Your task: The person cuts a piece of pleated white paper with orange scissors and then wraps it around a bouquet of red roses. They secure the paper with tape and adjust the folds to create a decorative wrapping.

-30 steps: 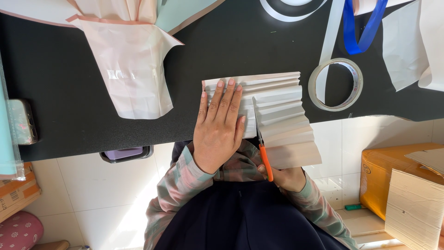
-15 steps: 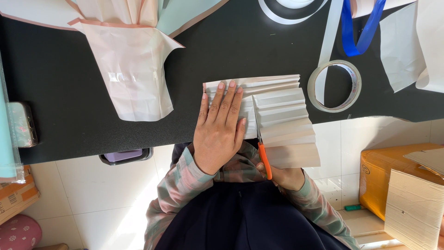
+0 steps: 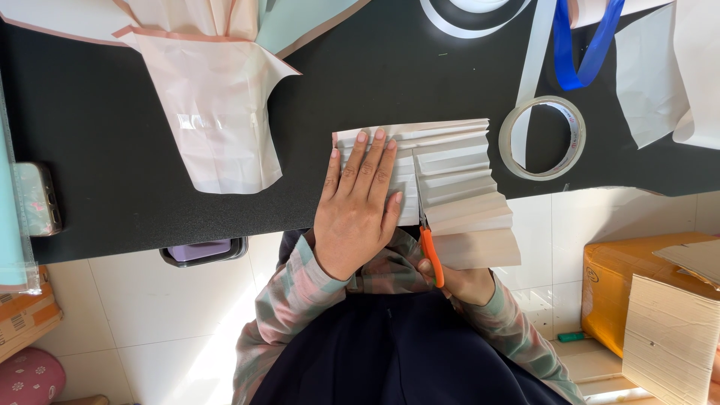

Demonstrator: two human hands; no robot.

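We see the left hand (image 3: 358, 206) lying flat, palm down, fingers extended and close together, pressing the pleated paper (image 3: 450, 191) onto the black tabletop (image 3: 112, 195). The paper hangs partly past the tabletop's near edge. The right hand (image 3: 466, 283) sits below that edge, mostly hidden beneath the paper, curled around the orange handle of the scissors (image 3: 429, 247), whose blades run up into the folds just beside the left hand's little finger.

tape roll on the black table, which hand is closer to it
Right. The right hand works the orange scissors just below and left of the tape roll; the left hand lies flat on the pleated paper, farther left.
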